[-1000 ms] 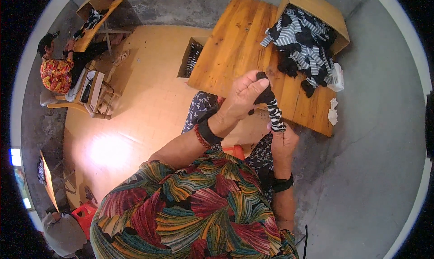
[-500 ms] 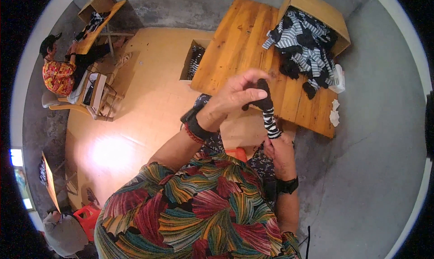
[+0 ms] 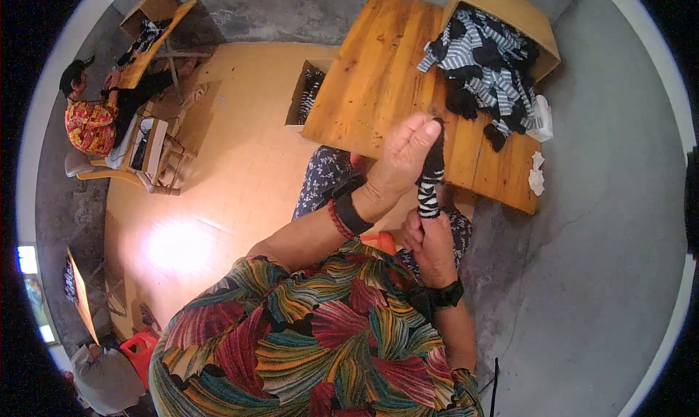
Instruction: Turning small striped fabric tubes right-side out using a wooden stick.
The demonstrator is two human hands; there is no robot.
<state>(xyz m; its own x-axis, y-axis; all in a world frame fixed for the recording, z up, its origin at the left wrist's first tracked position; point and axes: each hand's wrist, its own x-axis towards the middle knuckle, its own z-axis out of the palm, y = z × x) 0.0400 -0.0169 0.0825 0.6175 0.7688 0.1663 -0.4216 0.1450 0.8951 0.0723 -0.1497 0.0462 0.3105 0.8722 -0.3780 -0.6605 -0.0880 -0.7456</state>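
Between my two hands stretches a narrow black-and-white striped knit piece, sock-like, with a plain black far end. My left hand is closed at that black end, its thumb pressed against it. My right hand is closed at the striped cuff, fingers curled; whether some fingers are inside the cuff is hidden. Both hands are in front of the near edge of a wooden table. On the table's far right lies a heap of grey-striped and black knit pieces, spilling from a tipped cardboard box.
White crumpled paper and a white packet lie at the table's right edge. Left of the table, a floor box holds striped pieces. A co-worker sits far left; another person is lower left. A grey wall stands right.
My left hand has closed its raised fingers and thumb on the black end, which hung partly loose before. My right hand and the knit piece have shifted slightly left.
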